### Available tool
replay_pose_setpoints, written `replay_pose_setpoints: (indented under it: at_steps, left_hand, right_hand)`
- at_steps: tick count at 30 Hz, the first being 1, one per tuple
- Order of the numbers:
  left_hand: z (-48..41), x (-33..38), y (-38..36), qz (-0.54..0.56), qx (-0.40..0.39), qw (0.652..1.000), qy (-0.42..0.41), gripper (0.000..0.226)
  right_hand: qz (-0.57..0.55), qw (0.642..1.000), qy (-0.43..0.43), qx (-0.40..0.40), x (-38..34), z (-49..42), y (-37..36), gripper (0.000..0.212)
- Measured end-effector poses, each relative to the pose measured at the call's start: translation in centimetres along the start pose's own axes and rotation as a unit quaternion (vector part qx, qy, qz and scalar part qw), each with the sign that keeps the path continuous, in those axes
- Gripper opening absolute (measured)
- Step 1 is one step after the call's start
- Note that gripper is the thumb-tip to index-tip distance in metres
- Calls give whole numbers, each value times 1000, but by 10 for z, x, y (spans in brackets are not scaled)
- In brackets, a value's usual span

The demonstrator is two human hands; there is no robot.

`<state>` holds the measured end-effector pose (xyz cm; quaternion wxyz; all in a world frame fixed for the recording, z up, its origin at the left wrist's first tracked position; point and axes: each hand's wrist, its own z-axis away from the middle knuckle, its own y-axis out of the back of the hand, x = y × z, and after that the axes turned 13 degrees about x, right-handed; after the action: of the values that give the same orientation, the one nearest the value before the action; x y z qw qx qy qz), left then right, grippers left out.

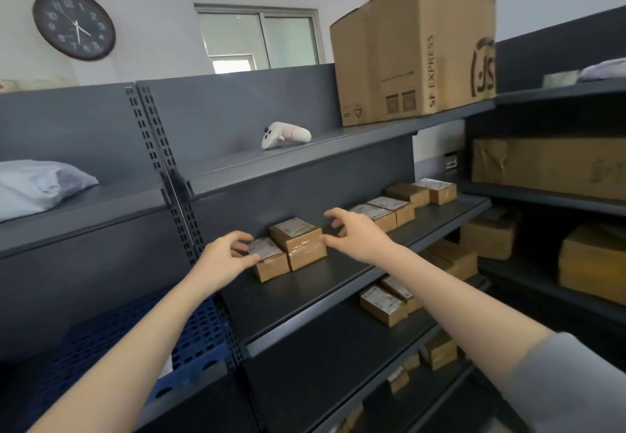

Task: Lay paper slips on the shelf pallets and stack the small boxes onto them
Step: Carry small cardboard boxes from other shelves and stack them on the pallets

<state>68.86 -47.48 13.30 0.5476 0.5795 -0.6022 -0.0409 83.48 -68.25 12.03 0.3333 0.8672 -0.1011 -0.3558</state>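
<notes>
Three small brown boxes sit grouped on the dark middle shelf (315, 294): a front box (271, 265) with a label on top, and a two-high stack (299, 241) just right of it. My left hand (225, 256) grips the front box at its left top edge, thumb and fingers curled on it. My right hand (355, 233) is at the right side of the stack, its fingers curled and its thumb tip touching the top box's corner. No paper slip shows under the boxes.
More small boxes (403, 205) line the same shelf to the right, others (386, 302) on the shelf below. A blue perforated pallet (142, 338) lies lower left. A white controller (284, 134) and a big carton (413, 50) sit on the upper shelf.
</notes>
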Motion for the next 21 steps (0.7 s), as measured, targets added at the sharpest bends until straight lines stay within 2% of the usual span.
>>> replay_pose_setpoints:
  at_steps: [5, 12, 21]
  left_hand:
    - [-25, 48, -65, 0, 16, 1000, -9, 39]
    - [-56, 121, -164, 26, 46, 998, 19, 38]
    - [-118, 190, -256, 18, 43, 999, 24, 39]
  right_hand:
    - [5, 1000, -11, 6, 74, -28, 34, 57]
    - [13, 1000, -8, -14, 179, -63, 92, 56]
    - [3, 1000, -19, -14, 290, -126, 141, 57]
